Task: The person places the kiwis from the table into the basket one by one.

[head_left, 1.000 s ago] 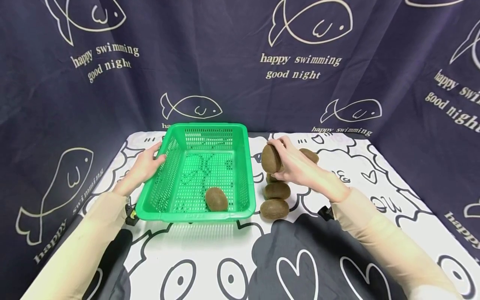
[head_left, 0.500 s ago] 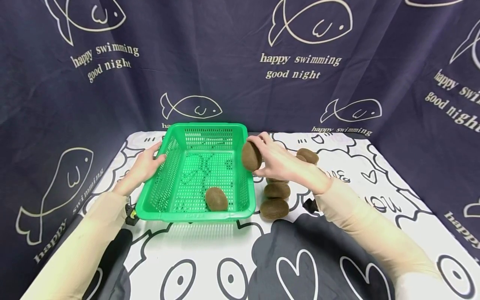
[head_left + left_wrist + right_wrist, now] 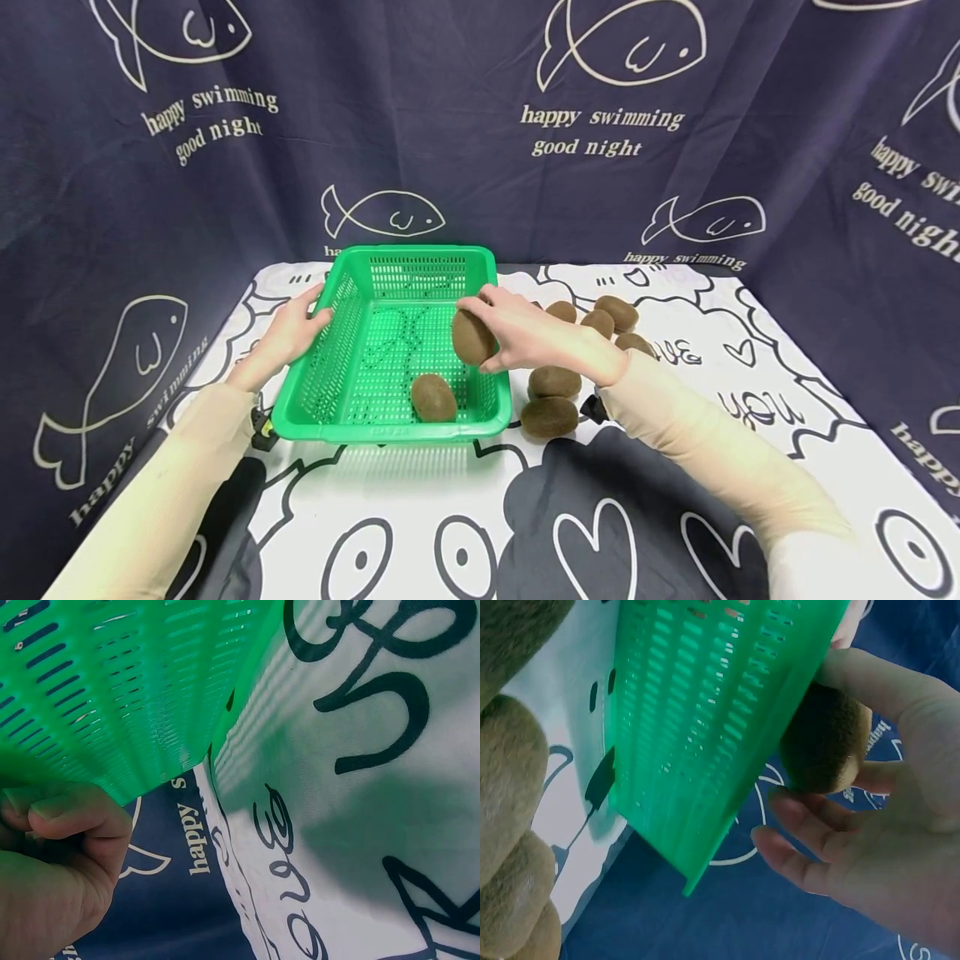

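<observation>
My right hand (image 3: 532, 331) holds a brown kiwifruit (image 3: 471, 337) between thumb and fingers, over the right side of a green plastic basket (image 3: 408, 432). The right wrist view shows that kiwifruit (image 3: 825, 739) just past the basket's rim, pinched by the fingertips. With its thumb over the inside, my left hand (image 3: 294, 327) grips the basket's left rim. Curled fingers of the left hand (image 3: 64, 847) show beside the slotted wall (image 3: 142, 690) in the left wrist view. Another kiwifruit (image 3: 432, 398) lies on the basket floor near the front right corner.
Several loose kiwifruit lie right of the basket, among them a front one (image 3: 549, 417) and a far one (image 3: 617, 314); the right forearm partly hides some. A white patterned cloth (image 3: 420, 508) covers the table. Behind it hangs a dark blue curtain (image 3: 465, 150) with fish prints.
My right hand has carried the kiwifruit leftward from the loose group, across the basket's right rim to above its inside. The left hand and the basket stay where they were.
</observation>
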Tool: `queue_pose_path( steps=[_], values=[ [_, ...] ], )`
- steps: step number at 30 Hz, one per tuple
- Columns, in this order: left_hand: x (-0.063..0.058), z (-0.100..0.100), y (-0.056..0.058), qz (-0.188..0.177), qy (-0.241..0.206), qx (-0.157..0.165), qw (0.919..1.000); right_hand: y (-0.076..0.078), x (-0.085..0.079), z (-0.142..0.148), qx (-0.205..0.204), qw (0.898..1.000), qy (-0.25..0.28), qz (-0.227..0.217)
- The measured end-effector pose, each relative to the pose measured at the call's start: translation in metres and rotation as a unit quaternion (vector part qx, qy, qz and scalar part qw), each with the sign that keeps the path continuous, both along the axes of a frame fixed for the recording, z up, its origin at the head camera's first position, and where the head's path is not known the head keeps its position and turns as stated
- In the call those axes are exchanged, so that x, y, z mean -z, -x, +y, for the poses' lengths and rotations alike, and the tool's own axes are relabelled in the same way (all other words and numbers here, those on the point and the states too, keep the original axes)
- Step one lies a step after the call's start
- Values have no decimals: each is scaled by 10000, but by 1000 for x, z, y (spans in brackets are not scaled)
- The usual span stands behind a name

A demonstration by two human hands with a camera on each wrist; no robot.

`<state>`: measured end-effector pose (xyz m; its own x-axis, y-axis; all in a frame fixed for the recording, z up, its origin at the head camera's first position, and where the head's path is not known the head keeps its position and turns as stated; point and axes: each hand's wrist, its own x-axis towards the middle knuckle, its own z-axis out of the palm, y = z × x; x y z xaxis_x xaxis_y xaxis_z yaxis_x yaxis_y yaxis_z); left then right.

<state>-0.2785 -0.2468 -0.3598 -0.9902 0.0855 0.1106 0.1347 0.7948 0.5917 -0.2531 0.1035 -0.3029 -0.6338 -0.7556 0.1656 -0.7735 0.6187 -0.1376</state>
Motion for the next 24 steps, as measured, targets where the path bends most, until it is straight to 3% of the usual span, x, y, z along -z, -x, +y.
queue_pose_path(
  steps=[6, 15, 19, 24],
  values=[
    [1, -1, 0, 18, 13, 18, 10000, -2, 2, -13, 97, 9955, -911, -244],
    [4, 0, 0, -12, -28, 14, 10000, -4, 1, -27, 268, 9753, -2087, -672],
    [3, 1, 0, -9, -31, 0, 10000, -3, -3, -23, 251, 9793, -1861, -755],
    [1, 0, 1, 34, -54, -13, 10000, 1, -8, -4, 174, 9977, -524, -393]
  ],
)
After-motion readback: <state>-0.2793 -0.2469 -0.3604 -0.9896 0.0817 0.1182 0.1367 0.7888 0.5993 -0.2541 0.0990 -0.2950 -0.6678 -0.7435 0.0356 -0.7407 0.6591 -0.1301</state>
